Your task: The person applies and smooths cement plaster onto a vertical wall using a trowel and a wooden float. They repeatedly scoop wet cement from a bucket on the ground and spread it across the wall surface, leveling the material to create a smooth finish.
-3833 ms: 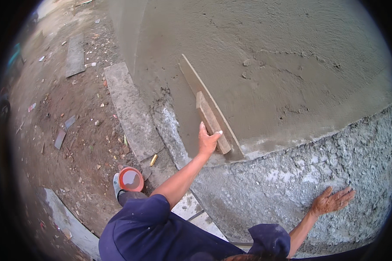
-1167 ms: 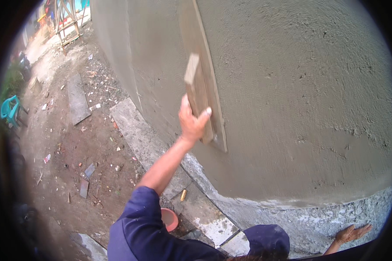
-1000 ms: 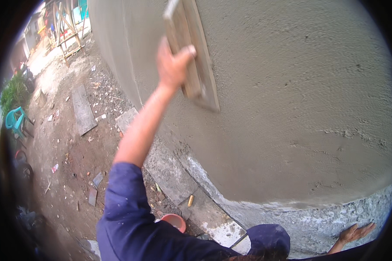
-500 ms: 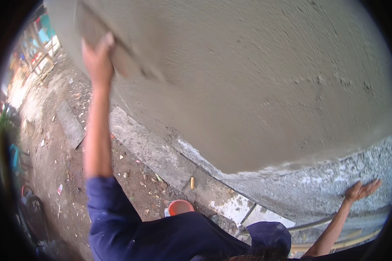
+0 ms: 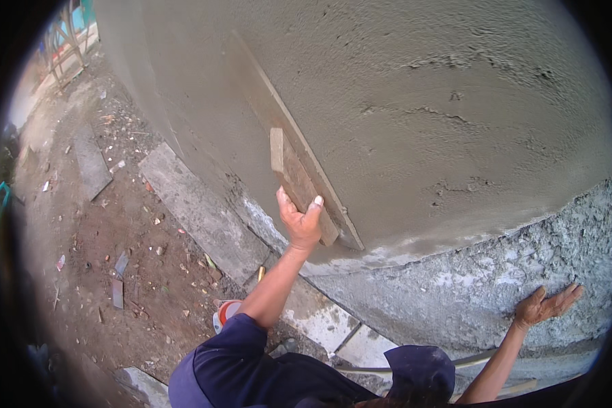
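Two bare hands stand well apart: the left hand (image 5: 300,221), near the centre of the frame, is clasped round the handle (image 5: 277,149) of a wooden float (image 5: 299,173), while the right hand (image 5: 547,307), at lower right, is opened flat and holds nothing, set over the rough grey band (image 5: 428,292) bordering the plaster (image 5: 421,156). The float extends chiefly above the left hand, far from the right; its long axis slants from upper left of centre down rightward, ending near the plaster's lower border. Hidden are the float's working face, so its contact cannot be judged, and part of the left grip. The blade (image 5: 270,112) blends into the plaster at its upper end; whether the right palm presses is unclear. An orange bucket (image 5: 228,310), left of lower centre, is partly covered by the sleeve (image 5: 231,357).
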The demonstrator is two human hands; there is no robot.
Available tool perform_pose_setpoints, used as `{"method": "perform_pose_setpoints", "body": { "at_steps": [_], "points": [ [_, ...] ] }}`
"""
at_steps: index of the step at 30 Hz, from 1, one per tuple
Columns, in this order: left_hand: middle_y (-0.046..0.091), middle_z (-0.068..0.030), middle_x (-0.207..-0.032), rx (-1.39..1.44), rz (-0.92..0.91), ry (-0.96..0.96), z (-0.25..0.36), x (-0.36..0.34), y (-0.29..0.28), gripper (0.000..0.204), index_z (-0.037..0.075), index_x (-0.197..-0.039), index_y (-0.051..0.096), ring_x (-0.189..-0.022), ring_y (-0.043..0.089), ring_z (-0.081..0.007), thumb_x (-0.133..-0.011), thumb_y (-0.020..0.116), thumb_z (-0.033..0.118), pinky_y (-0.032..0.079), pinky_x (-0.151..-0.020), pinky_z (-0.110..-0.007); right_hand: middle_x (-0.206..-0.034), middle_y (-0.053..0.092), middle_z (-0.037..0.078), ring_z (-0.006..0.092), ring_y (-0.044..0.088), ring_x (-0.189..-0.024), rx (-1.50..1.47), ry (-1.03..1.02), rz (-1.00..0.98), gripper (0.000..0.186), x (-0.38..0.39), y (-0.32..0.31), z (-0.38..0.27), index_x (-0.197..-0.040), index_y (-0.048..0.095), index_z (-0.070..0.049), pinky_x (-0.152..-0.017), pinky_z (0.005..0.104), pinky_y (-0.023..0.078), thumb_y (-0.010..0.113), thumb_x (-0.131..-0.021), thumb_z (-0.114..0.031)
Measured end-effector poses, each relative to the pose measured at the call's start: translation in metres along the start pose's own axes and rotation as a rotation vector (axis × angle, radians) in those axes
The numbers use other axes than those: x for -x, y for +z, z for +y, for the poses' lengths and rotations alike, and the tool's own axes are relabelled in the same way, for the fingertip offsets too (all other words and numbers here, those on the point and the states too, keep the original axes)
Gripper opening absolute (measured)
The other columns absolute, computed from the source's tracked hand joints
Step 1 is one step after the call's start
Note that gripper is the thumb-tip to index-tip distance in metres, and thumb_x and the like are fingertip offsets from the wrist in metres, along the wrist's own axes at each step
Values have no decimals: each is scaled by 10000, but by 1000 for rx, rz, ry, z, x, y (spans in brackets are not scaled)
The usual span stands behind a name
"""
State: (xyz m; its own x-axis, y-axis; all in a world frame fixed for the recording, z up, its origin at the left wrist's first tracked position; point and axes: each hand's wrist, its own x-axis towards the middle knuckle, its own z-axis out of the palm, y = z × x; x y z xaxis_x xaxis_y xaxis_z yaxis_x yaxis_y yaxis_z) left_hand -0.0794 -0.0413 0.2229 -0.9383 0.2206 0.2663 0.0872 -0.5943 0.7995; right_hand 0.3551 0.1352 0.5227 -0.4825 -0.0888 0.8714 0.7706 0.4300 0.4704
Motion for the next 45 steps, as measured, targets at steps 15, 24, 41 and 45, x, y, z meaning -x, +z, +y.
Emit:
{"method": "perform_pose_setpoints", "body": {
  "at_steps": [15,24,41,45],
  "points": [
    [737,-217,-1034,-414,-12,757,411,-248,227,461,-76,-1141,668,-945,721,-296,-840,706,271,567,-825,-438,-1660,387,132,342,352,-1538,9,-39,139,669,-7,-1,10,-1578,451,-76,-1233,502,253,481,-1087,-529],
    [670,-133,-1144,-369,-197,653,308,-120,112,487,-24,-1256,562,-1028,673,-260,-873,776,187,563,-871,-427,-1667,386,93,277,333,-1552,68,22,118,687,1,-5,9,-1593,436,-120,-1270,437,169,459,-1078,-575],
    [669,-204,-1178,-385,-131,582,209,-45,156,623,-52,-1340,516,-1090,668,-284,-866,786,249,549,-942,-428,-1650,376,150,321,308,-1561,130,46,60,661,8,-5,9,-1593,382,-123,-1298,455,150,339,-1102,-563],
    [674,-248,-1123,-610,-92,918,306,-113,215,625,-55,-1272,559,-993,698,-339,-829,796,318,568,-858,-462,-1641,385,155,316,316,-1557,114,71,42,649,9,-4,8,-1581,393,-124,-1299,452,151,333,-1104,-559]
  ]
}}
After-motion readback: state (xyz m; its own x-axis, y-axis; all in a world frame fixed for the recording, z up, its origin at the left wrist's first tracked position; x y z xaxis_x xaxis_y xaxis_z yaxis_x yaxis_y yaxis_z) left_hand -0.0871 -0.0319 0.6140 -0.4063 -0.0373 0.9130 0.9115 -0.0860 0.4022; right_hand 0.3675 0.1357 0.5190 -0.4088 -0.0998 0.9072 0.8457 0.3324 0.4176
